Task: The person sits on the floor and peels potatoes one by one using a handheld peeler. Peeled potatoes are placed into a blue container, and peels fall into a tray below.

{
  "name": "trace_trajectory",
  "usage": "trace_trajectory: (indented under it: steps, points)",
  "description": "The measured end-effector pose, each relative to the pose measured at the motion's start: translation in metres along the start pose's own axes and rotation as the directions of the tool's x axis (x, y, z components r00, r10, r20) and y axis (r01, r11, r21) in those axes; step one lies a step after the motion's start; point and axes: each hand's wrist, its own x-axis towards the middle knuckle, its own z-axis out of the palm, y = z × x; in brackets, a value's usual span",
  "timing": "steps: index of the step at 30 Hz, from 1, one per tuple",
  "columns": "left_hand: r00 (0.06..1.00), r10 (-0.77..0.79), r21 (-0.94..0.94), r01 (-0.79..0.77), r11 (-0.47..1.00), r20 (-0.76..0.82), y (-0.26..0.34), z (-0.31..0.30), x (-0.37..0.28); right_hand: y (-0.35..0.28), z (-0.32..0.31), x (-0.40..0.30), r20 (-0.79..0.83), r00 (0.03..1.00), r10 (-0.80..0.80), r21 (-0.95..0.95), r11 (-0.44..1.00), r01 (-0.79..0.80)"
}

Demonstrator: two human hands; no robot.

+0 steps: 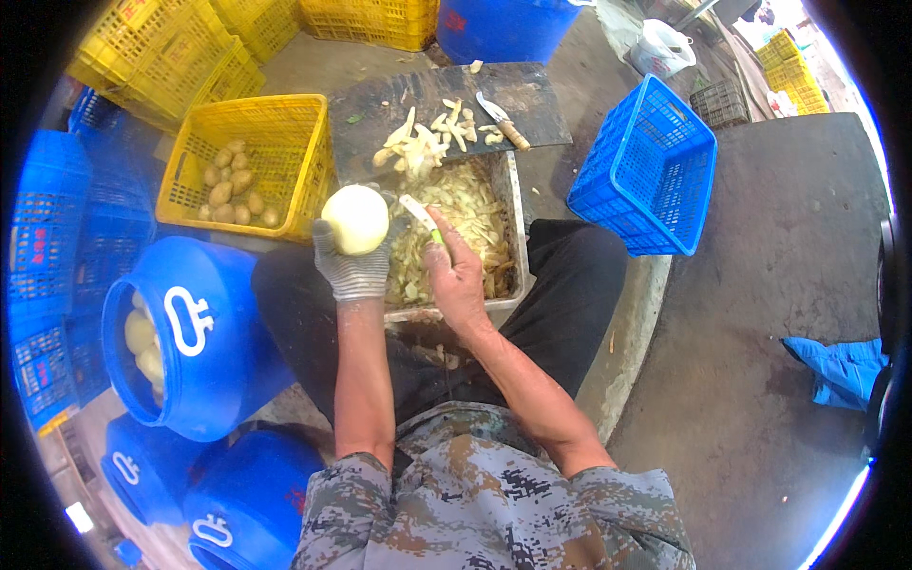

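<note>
My left hand [352,267], in a striped grey glove, holds a large, round, pale peeled potato [355,219] over the left edge of a metal tray. My right hand [454,278] is bare and grips a hand peeler [422,217] with a white upper part and a green patch by the fingers. The peeler is just right of the potato, apart from it. Below both hands, the tray [520,235] holds a heap of pale peelings [470,203]. On a dark board [545,107] behind it lie pale cut pieces [420,146] and a knife with a wooden handle [504,122].
A yellow crate [285,107] with several unpeeled potatoes [222,192] stands left of the board. Left of my legs is a blue barrel [235,342] holding pale round pieces, with more blue barrels [256,491] below. A blue crate [627,164] stands at the right.
</note>
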Motion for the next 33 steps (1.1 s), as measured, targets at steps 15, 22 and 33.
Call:
trace_trajectory:
  steps: [15,22,33]
  points:
    - [0.851,0.033,0.841,-0.511,-0.178,0.524,0.005,0.029,-0.025,-0.001,0.004,0.012,0.131,0.909,0.396,0.364,0.833,-0.416]
    - [0.777,0.077,0.7,-0.513,-0.497,0.625,0.014,0.031,-0.025,-0.018,-0.007,0.013,0.084,0.996,0.028,-0.167,0.986,-0.014]
    - [0.797,0.178,0.742,-0.422,-0.521,0.578,0.016,0.022,-0.015,-0.039,-0.004,-0.026,0.065,0.998,0.003,-0.4,0.916,0.023]
